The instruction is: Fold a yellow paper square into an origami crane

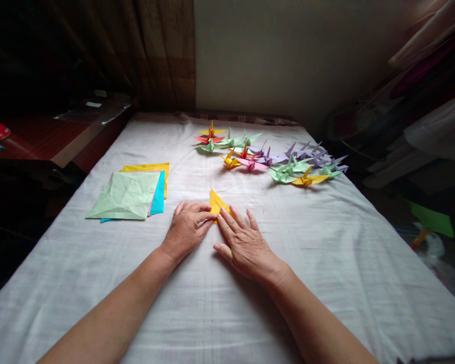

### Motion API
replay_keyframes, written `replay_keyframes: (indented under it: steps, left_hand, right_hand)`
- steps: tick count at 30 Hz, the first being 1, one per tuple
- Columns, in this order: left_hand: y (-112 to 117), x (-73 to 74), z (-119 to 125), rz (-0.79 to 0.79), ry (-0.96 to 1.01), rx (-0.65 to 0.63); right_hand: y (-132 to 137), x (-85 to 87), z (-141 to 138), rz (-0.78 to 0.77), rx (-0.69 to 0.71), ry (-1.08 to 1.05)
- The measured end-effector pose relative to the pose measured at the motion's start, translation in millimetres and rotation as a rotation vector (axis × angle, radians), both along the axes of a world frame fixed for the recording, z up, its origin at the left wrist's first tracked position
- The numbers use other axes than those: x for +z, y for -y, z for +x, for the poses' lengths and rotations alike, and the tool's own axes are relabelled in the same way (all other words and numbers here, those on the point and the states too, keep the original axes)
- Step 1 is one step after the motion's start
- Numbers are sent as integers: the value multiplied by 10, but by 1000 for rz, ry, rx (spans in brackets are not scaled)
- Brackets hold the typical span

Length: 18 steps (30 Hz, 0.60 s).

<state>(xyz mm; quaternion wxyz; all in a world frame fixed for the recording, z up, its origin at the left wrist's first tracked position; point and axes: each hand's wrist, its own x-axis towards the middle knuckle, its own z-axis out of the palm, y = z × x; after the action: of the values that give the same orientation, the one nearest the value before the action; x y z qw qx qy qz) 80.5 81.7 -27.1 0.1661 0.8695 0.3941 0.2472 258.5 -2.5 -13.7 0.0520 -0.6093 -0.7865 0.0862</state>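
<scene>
A small piece of yellow origami paper (217, 202), folded to a triangle, lies on the cloth-covered table in front of me. My left hand (188, 222) has its thumb and fingertips closed at the paper's lower left corner. Flat over the paper's lower right part rests my right hand (246, 242), its fingers stretched out and its thumb apart. Both hands hide the paper's lower edge.
Left of my hands lies a stack of square paper, a creased pale green sheet (127, 194) over blue and yellow ones. Several folded paper cranes (307, 178) stand toward the back right. A clear plastic bag (94, 108) lies on a brown wooden surface (66, 144) at left.
</scene>
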Motion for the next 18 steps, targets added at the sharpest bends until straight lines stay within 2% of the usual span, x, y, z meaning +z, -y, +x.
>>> replay_keyframes:
  steps: [2, 6, 14, 18]
  left_hand:
    - [-9, 1, -4, -20, 10, 1]
    - [-23, 5, -7, -53, 11, 7]
    - [-14, 39, 4, -52, 33, 13]
    - [-7, 54, 10, -44, 25, 21]
  right_hand:
    - [24, 13, -40, -39, 18, -24]
    - [84, 33, -39, -70, -32, -15]
    - [319, 59, 233, -70, -161, 76]
    - [380, 67, 275, -67, -240, 128]
